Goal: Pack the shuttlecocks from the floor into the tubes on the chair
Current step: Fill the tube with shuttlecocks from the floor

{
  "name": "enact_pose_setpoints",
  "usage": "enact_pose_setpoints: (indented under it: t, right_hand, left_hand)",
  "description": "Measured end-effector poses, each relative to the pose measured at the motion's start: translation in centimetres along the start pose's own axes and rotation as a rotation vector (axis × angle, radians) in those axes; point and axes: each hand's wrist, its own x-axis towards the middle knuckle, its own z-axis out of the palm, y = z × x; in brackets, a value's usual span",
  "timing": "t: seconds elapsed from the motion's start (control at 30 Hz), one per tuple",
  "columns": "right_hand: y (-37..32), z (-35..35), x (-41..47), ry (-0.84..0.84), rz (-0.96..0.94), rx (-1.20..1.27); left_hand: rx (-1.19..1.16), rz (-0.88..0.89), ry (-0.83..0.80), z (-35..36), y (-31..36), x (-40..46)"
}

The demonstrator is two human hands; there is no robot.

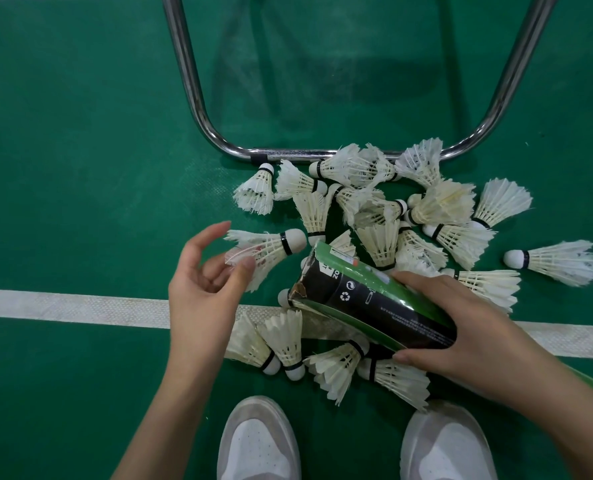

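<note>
Several white feather shuttlecocks (378,209) lie in a loose heap on the green floor. My right hand (461,327) grips a black and green tube (367,299) low over the heap, tilted, with its torn open mouth facing up and left. One shuttlecock (271,249) lies just left of that mouth, its cork end pointing at the tube. My left hand (201,289) hovers beside its feathers with spread, relaxed fingers, and the thumb tip overlaps the feather edge. The tube's inside is hidden.
The chrome leg frame of a chair (288,154) curves along the floor behind the heap. A white court line (63,306) crosses from left to right under the hands. My two white shoes (258,441) stand at the bottom edge.
</note>
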Motion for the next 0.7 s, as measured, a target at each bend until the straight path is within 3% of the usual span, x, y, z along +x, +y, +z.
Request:
enact_pose_setpoints:
  t: [0.43,0.53,0.7]
  right_hand:
    - [-0.3,0.5,0.0,-0.039,0.014,0.011]
    - [-0.1,0.4,-0.1,-0.037,0.009,0.016]
    - [0.0,0.3,-0.2,-0.045,0.013,0.008]
  left_hand:
    - [-0.02,-0.012,-0.3,1.6,0.0,-1.6]
    - [0.003,-0.026,-0.311,1.8,-0.1,-2.0]
    - [0.143,-0.061,-0.467,2.4,0.5,-2.4]
